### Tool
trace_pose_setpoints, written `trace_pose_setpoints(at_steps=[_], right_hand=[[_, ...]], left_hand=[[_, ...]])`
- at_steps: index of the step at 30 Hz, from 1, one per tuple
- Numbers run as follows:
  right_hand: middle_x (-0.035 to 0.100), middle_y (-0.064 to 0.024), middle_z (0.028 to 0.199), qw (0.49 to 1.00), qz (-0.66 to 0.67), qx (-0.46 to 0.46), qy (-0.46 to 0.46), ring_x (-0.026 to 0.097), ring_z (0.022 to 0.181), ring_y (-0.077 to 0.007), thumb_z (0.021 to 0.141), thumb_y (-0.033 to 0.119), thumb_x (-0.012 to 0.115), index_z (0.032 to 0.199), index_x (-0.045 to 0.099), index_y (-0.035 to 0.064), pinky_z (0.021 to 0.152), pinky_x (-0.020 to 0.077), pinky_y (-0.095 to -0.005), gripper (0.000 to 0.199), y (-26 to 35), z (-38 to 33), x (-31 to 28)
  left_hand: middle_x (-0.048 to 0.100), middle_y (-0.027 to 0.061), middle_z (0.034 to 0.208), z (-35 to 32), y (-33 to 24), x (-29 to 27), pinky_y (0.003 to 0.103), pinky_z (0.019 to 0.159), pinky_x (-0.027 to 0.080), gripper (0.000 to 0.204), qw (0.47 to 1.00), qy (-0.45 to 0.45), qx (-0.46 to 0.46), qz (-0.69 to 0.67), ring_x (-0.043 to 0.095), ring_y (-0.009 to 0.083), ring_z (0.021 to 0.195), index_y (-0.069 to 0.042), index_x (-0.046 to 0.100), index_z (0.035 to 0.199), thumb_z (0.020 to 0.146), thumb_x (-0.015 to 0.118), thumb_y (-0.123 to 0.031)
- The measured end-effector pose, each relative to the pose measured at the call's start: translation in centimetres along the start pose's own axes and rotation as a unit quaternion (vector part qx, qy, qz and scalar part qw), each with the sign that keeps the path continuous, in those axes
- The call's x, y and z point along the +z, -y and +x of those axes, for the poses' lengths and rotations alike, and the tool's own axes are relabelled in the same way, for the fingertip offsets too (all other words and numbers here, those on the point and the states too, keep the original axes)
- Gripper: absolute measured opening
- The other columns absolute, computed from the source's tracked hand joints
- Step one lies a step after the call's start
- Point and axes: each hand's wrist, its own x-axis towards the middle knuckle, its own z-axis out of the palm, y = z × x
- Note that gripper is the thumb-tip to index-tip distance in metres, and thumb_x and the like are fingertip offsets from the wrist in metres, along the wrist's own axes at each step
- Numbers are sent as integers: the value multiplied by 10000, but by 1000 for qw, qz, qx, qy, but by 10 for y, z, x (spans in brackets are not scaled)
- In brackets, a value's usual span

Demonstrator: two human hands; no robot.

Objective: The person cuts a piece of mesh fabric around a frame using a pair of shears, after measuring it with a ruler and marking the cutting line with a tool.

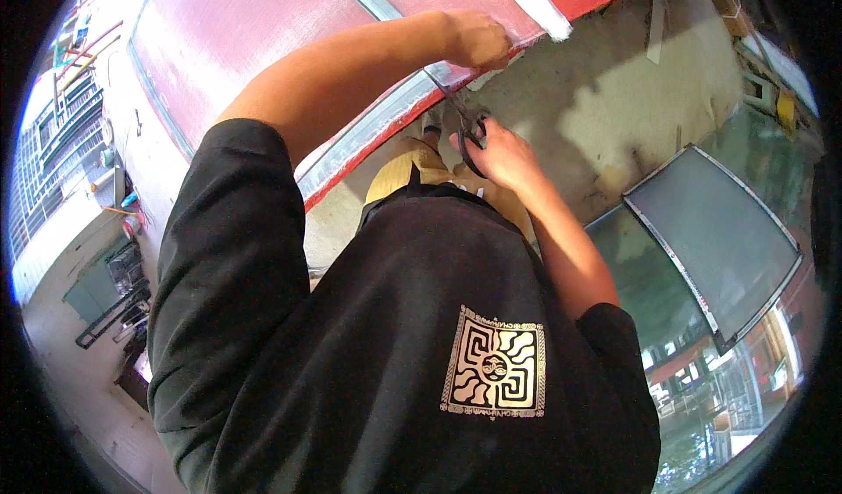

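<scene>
Two hands on this one, both up at the far edge of the big red panel (254,38). Going left to right: the left hand (478,38) is curled tight, pinching the pale mesh strip (412,99) that runs along the panel's edge. Just right and nearer, the right hand (504,154) has its fingers through dark scissors (465,121), blades pointing up at that strip. My guess is the trimming's partway: the strip looks ragged by the blades, and a long run to the left looks uncut. A framed glass sheet (719,240) lies on the concrete floor (605,99) to the right.

No packages, labels, signs or screens in view
</scene>
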Motion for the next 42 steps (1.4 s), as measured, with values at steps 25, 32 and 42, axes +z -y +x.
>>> trace_pose_setpoints(at_steps=[25,32,42], right_hand=[[779,-239,1016,994,-105,-8,-12,749,1016,-453,969,562,712,1073,675,2,894,570,-563,571,33,18,-23],[776,-240,1052,992,-123,-16,7,739,1051,-455,978,604,689,1101,686,14,923,560,-559,603,32,22,-26],[773,-259,1036,989,-141,-33,-1,748,1031,-453,992,589,677,1105,664,0,897,567,-566,600,38,31,-27]], left_hand=[[760,233,1073,8,-1,4,543,875,564,295,995,23,-81,-45,721,451,1004,-29,760,993,944,635,-292],[761,215,1038,9,4,8,537,859,566,255,997,1,-67,-39,726,438,990,-45,766,980,902,662,-265],[765,217,997,8,2,-4,535,833,570,220,997,23,-47,-56,734,441,965,-66,772,967,899,671,-249]])
